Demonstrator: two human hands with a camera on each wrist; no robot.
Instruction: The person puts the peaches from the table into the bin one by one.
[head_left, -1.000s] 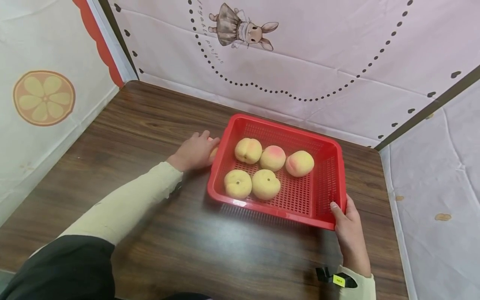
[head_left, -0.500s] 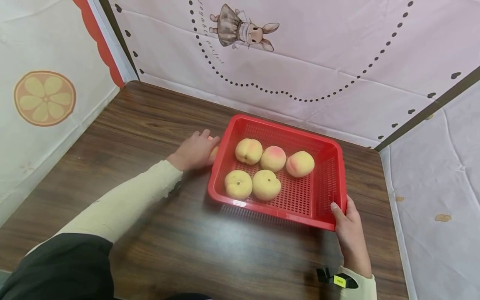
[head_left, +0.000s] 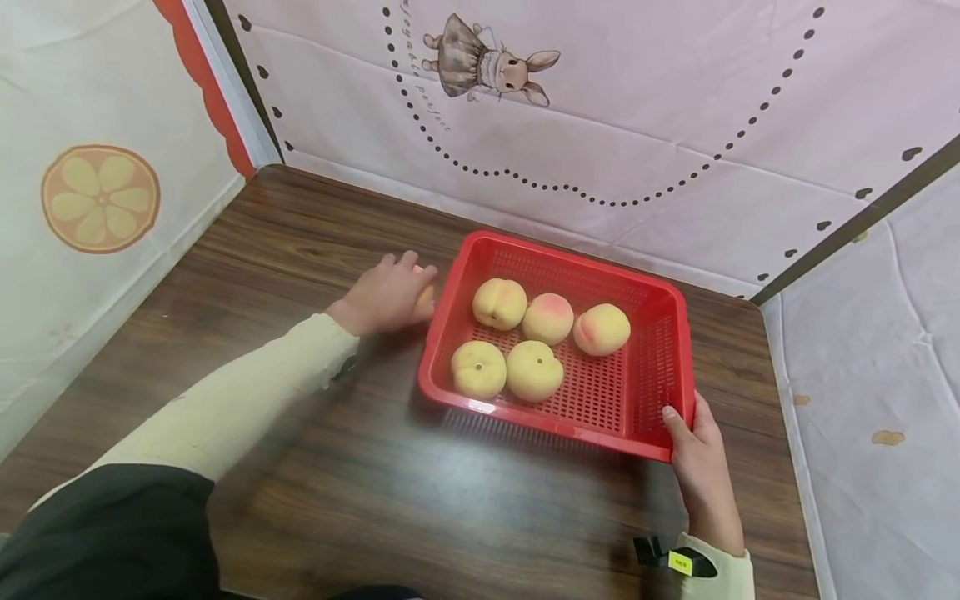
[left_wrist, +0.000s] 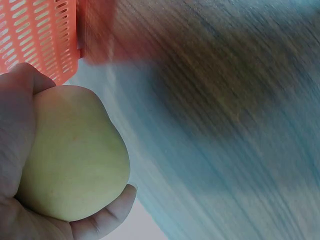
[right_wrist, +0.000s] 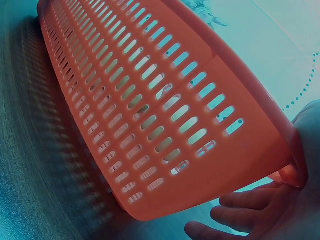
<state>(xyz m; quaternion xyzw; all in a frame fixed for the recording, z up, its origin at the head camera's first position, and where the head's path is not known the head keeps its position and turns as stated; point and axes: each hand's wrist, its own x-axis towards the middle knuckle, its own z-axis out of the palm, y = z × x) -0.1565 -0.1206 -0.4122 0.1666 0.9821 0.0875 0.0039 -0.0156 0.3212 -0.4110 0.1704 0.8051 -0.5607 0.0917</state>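
Note:
My left hand [head_left: 384,293] holds a peach just outside the left side of the red plastic basket [head_left: 558,427]. In the left wrist view the peach [left_wrist: 75,155] is pale yellow-green, with fingers curled round it, and the basket's slotted wall is close by. Several yellow peaches with pink blush lie in the basket, among them a pink-topped peach [head_left: 548,318] in the back row. With the thumb over the rim, my right hand [head_left: 702,475] grips the basket's front right corner. In the right wrist view its other fingers [right_wrist: 245,200] spread under the rim, outside the wall.
The basket stands on a dark wood-grain table [head_left: 315,492]. A pink cloth wall [head_left: 637,100] with a rabbit print rises behind it, and white cloth walls flank the table left and right.
My left hand has shifted slightly left with its peach, opening a small gap from the basket. My right hand keeps its grip on the basket, which stays in place.

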